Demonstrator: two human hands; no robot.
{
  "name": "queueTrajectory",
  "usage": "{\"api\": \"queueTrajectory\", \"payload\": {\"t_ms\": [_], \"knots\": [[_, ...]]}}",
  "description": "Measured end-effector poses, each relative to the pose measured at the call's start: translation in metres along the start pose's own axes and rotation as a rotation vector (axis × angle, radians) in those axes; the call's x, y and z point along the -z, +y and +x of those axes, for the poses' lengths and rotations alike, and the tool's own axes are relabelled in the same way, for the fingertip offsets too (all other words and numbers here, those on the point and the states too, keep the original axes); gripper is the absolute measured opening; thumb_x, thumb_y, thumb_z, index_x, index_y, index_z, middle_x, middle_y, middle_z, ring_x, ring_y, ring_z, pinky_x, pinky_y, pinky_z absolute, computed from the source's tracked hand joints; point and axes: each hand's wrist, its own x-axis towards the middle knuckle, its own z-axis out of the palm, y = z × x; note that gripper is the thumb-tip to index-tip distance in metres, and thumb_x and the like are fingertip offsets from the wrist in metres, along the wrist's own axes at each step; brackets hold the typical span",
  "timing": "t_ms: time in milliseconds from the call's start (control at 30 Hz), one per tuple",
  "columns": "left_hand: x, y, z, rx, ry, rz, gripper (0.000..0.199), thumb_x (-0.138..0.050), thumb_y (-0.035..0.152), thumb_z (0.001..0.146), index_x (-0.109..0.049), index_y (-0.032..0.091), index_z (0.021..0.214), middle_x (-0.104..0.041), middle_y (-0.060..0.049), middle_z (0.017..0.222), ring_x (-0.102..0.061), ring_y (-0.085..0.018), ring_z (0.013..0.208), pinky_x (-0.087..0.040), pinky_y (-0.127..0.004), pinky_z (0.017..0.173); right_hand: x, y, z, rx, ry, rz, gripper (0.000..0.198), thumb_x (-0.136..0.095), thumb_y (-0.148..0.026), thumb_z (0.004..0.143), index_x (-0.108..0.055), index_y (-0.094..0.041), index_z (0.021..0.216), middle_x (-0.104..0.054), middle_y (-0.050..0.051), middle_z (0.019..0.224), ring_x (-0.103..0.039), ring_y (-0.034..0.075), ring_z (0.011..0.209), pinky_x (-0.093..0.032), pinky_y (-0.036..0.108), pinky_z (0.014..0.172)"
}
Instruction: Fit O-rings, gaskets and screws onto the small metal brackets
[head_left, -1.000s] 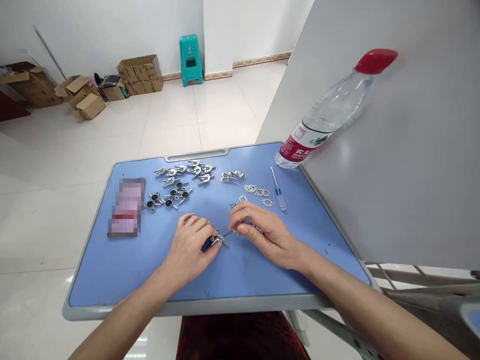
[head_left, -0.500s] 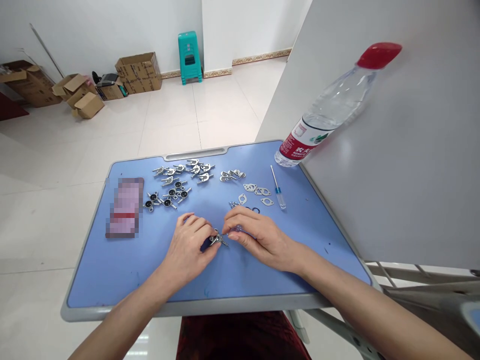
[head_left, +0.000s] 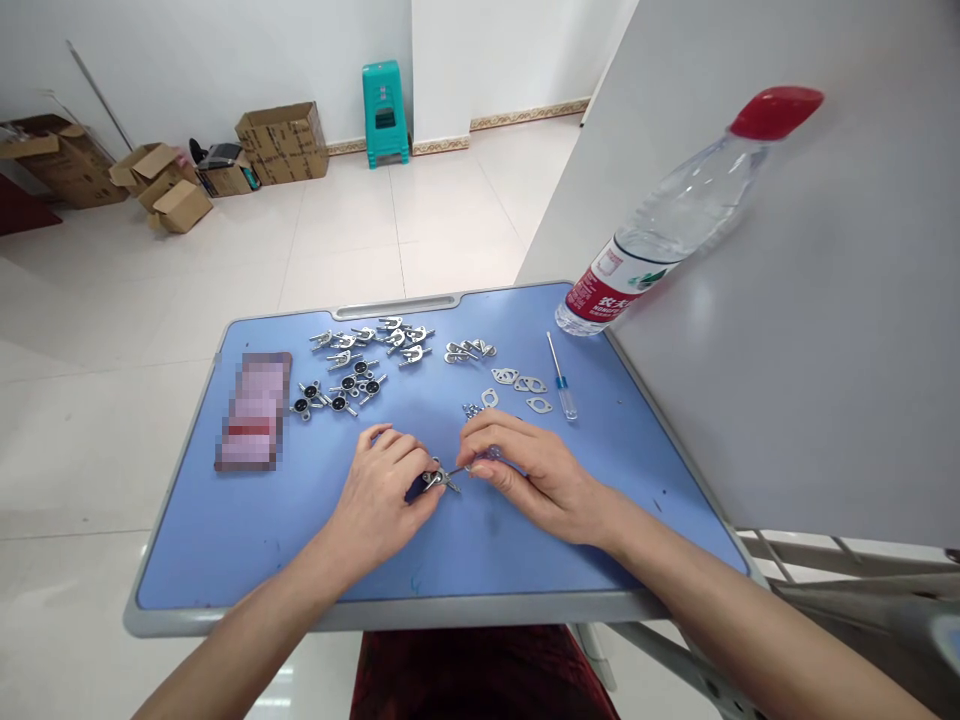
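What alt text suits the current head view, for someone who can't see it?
A person's left hand holds a small metal part while the right hand holds a thin-shafted tool pointed at it, over a blue table. Beyond lie loose metal pieces and a screwdriver, with a water bottle at far right.
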Motion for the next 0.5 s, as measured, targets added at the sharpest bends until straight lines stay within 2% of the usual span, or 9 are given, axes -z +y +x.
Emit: {"api": "queueTrajectory", "payload": {"t_ms": [333,500], "knots": [[-0.001,-0.001,-0.001,-0.005,-0.002,0.007,0.003,-0.061,0.018,0.085,-0.06,0.021,0.085,-0.066,0.001,0.083,-0.057,-0.017,0.082,-0.034,-0.043,0.098,-0.001,0.0,0.001,0.015,-0.002,-0.006,0.017,-0.039,-0.018,0.099,-0.056,-0.016,0.097,-0.059,0.007,0.088,-0.056,0.015,0.084,-0.05,0.027,0.073],[-0.001,-0.001,-0.001,-0.021,0.023,0.02,0.003,-0.059,0.018,0.086,-0.058,0.021,0.084,-0.065,0.001,0.081,-0.056,-0.017,0.08,-0.035,-0.043,0.097,-0.011,0.006,0.003,0.075,0.061,-0.135,0.012,-0.047,-0.021,0.098,-0.055,-0.018,0.106,-0.063,0.005,0.085,-0.058,0.014,0.076,-0.05,0.026,0.067]]}}
